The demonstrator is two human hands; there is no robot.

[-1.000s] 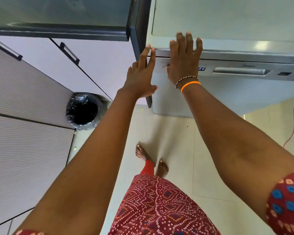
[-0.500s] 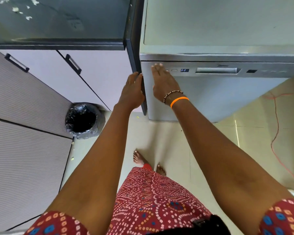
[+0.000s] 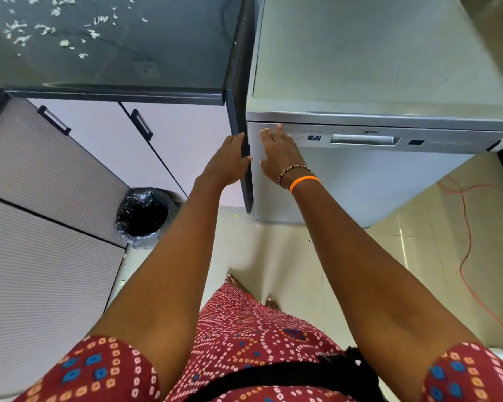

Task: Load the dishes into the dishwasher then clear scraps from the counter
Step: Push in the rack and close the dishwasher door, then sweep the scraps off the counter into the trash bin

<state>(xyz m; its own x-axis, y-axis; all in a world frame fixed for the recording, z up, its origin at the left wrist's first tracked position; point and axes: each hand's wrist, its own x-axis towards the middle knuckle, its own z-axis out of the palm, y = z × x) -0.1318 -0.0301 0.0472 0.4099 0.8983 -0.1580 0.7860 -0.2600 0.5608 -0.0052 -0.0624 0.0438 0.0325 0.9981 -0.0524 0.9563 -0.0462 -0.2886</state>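
Standing before the dishwasher, you face a silver, freestanding unit with its door fully closed. It sits just right of the dark counter, against the counter's end panel. Its control strip runs across the top of the door: a small blue display reads "P2", a recessed handle lies at the centre, and a dark window sits further right. The flat top of the machine is grey.

Your right hand lies flat on the upper left corner of the door, fingers straight and spread, tips reaching the control strip. It wears a beaded bracelet and an orange band at the wrist. Your left hand is extended beside it, fingers straight and together, at the counter's dark end panel; whether it touches cannot be told. Neither hand holds anything.

Pale scraps are scattered over the counter's far left. A black-lined bin stands on the floor below the cupboards.
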